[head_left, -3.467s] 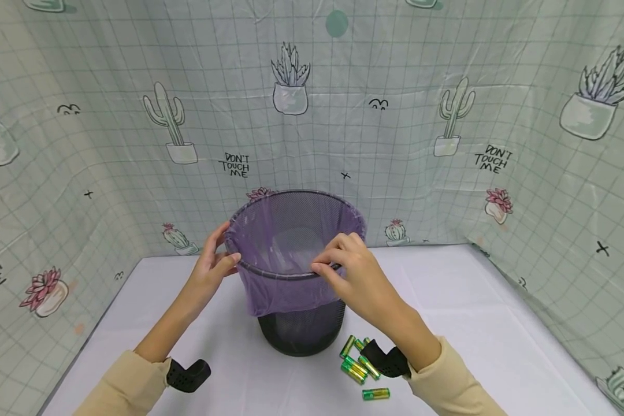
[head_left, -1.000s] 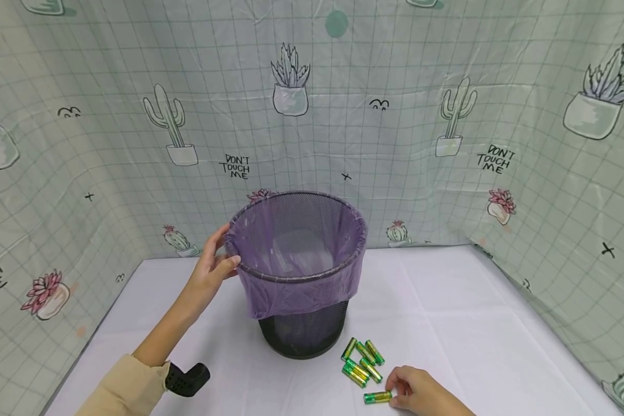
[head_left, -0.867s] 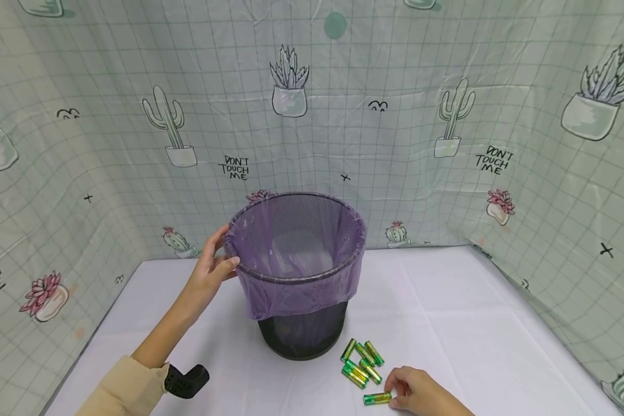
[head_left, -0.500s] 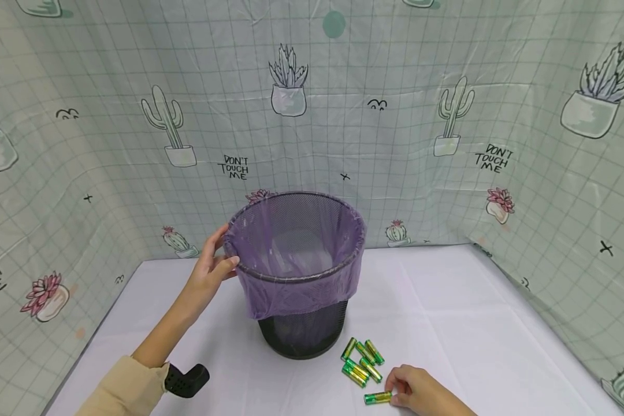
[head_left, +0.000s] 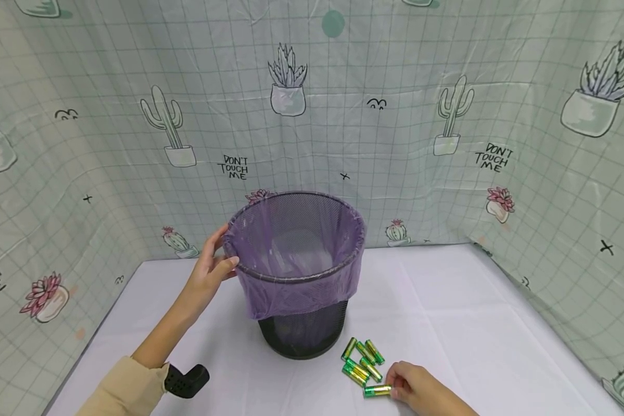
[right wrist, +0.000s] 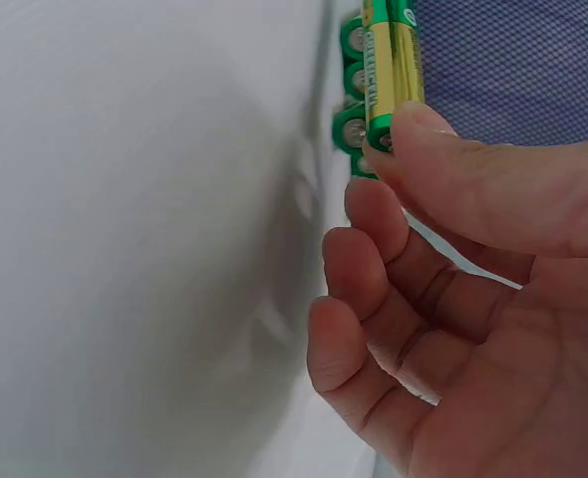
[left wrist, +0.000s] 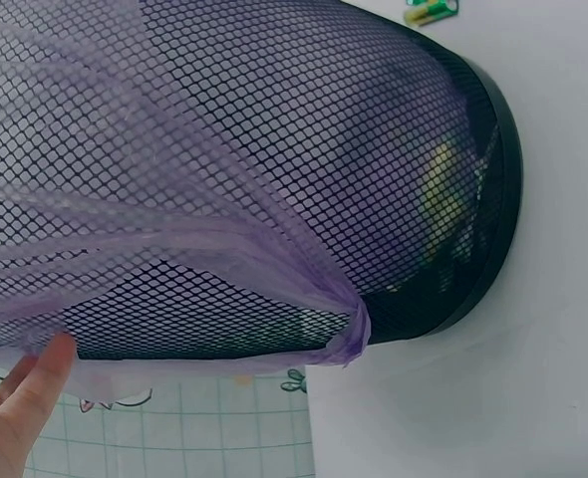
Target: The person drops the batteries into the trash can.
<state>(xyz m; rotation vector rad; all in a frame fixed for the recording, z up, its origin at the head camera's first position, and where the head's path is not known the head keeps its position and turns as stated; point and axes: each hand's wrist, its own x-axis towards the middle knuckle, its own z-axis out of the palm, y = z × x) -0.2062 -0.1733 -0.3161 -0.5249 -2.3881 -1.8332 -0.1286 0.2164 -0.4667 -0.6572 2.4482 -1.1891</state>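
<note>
A black mesh wastebasket (head_left: 304, 335) stands upright on the white table. It has a purple bin liner (head_left: 301, 300) folded over its rim. My left hand (head_left: 210, 266) holds the rim on its left side, thumb at the edge and fingers along the outside; in the left wrist view its fingers (left wrist: 40, 393) touch the liner. Near the table's front, my right hand (head_left: 416, 387) pinches one end of a green and gold battery (head_left: 377, 391) between thumb and fingertips. The other fingers (right wrist: 354, 274) curl loosely below.
Several more batteries (head_left: 366, 353) lie in a loose group between the basket and my right hand. A grid-patterned cloth (head_left: 312, 144) with cactus prints hangs behind and at both sides. A black wrist device (head_left: 187, 380) sits on my left forearm.
My right hand has left the basket's rim and come down to the battery near the front. Lately the battery has shifted slightly away from me. My left hand stays at the rim.
</note>
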